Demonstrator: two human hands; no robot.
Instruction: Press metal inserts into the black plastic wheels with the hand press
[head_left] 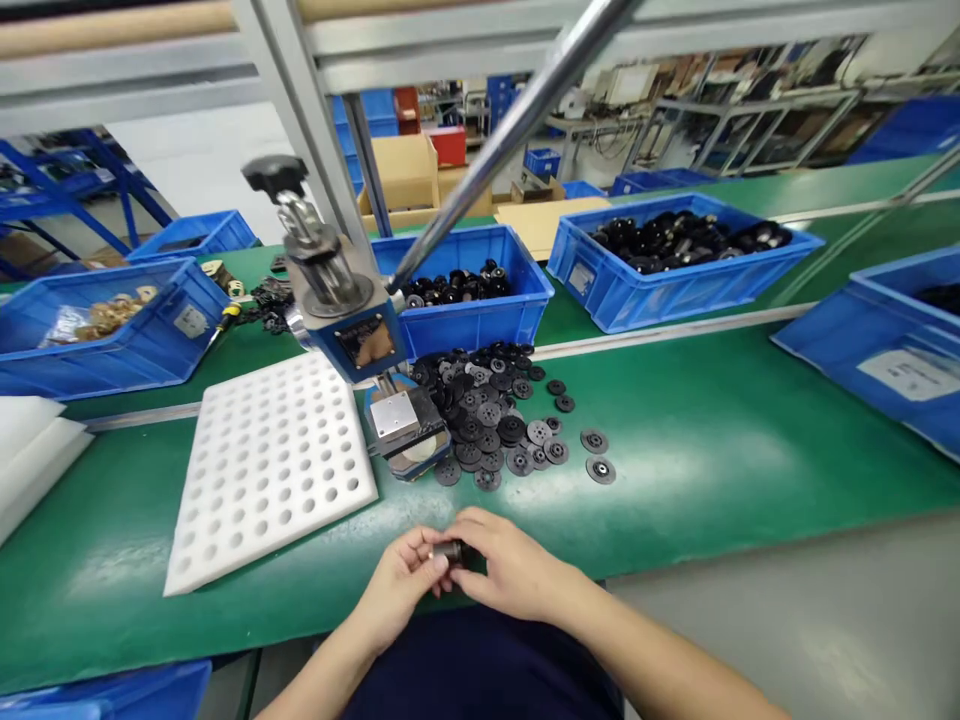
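My left hand (pixel 401 580) and my right hand (pixel 508 568) meet at the near edge of the green bench, fingers pinched together on a small dark round part (pixel 448 550). Just beyond them lies a heap of black disc-shaped parts (pixel 491 415). A hand press (pixel 352 320) with a long steel lever (pixel 517 115) stands to the left of the heap. Beside it lies a white foam tray (pixel 270 465) with rows of holes, none of them filled as far as I can see.
Blue bins ring the bench: one with black parts (pixel 469 300) behind the press, a larger one (pixel 675 265) at right, another (pixel 892 350) at far right, one (pixel 97 330) at left with brownish pieces. White foam sheets (pixel 30 450) lie at far left.
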